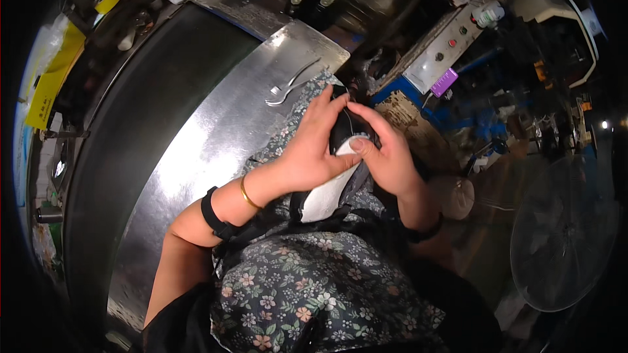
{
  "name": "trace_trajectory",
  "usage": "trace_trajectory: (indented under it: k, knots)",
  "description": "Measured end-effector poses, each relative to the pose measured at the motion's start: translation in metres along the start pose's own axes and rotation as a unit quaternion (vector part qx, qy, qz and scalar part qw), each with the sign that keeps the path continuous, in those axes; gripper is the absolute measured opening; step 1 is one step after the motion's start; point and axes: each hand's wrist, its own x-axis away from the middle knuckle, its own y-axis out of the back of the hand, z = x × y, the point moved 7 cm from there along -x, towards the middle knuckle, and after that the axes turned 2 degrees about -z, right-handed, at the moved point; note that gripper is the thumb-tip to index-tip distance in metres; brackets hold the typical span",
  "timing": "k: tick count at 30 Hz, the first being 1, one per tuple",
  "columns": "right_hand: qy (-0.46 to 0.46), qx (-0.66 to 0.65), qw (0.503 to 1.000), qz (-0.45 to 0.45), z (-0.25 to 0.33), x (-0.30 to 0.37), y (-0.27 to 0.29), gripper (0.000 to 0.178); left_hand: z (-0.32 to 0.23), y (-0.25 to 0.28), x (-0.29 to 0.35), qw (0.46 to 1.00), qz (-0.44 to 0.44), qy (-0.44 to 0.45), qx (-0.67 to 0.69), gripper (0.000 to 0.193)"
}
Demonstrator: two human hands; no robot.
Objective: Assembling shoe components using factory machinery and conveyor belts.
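While both thumbs rest on the white sole-shaped piece [324, 196], the fingers of left hand [311, 140] and right hand [394, 160] grasp it with the dark material [340, 132] at its far end. Location: over the floral apron [288, 294], right of the metal desk [196, 124]. Handling: even thumb pressure, edges aligned, should limit skewing.

Long shiny silver metal tabletop [196, 137], bright glare mid-surface.
Slim silver metal tools [290, 87] close together near far end; dark floral-print fabric [286, 129] lies over right edge, just beside tools. Speckled marks at near end.
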Motion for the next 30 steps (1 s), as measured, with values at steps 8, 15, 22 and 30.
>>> trace_trajectory:
  k: [8, 15, 22, 30]
  knots:
    - [0.054, 0.016, 0.993, -0.103, -0.011, 0.015, -0.007, 0.042, -0.001, -0.003, 0.003, 0.998, -0.008, -0.015, -0.053, 0.085]
    - [-0.076, -0.122, 0.962, -0.234, -0.080, 0.079, -0.045, 0.035, 0.018, 0.008, -0.047, 1.000, 0.016, 0.001, 0.012, 0.063]
    - [-0.208, -0.419, 0.877, -0.111, -0.079, 0.040, -0.007, 0.036, 0.039, 0.009, -0.020, 0.912, 0.036, 0.226, 0.341, 0.063]
    - [-0.173, 0.083, 0.981, 0.014, -0.067, 0.045, -0.034, 0.039, 0.051, -0.001, 0.005, 0.964, 0.061, 0.140, 0.217, 0.065]
